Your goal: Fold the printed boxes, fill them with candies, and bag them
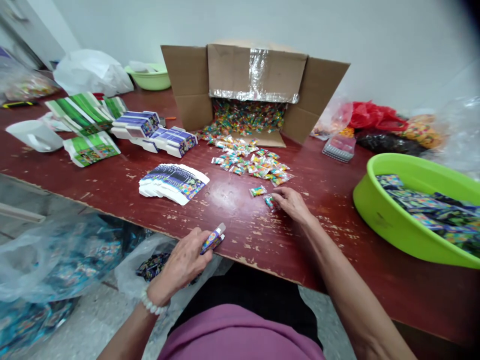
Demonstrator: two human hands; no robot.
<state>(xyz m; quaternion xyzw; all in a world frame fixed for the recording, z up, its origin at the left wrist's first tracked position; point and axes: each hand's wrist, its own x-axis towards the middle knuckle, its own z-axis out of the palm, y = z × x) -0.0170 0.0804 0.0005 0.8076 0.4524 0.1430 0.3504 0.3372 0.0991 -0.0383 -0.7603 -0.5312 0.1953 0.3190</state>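
My left hand [187, 257] is closed around a small purple printed carton [212, 241] at the table's front edge; the carton's end flap stands up. Farther right, my right hand [292, 202] has its fingertips on a small clear candy packet [269, 201] on the tabletop. Just beyond it lies another candy packet [258, 191], apart from the fingers. A loose pile of candy packets [255, 162] spreads behind these. To the left, a fanned stack of flat purple cartons [172, 181] rests on the table.
An open cardboard box [258, 75] full of candy packets stands at the back. On the right is a green basin [393, 232] of filled dark packs. Bundled green cartons [92, 149], purple bundles [174, 140] and a white mug [35, 136] stand left. Plastic bags [75, 260] lie below the edge.
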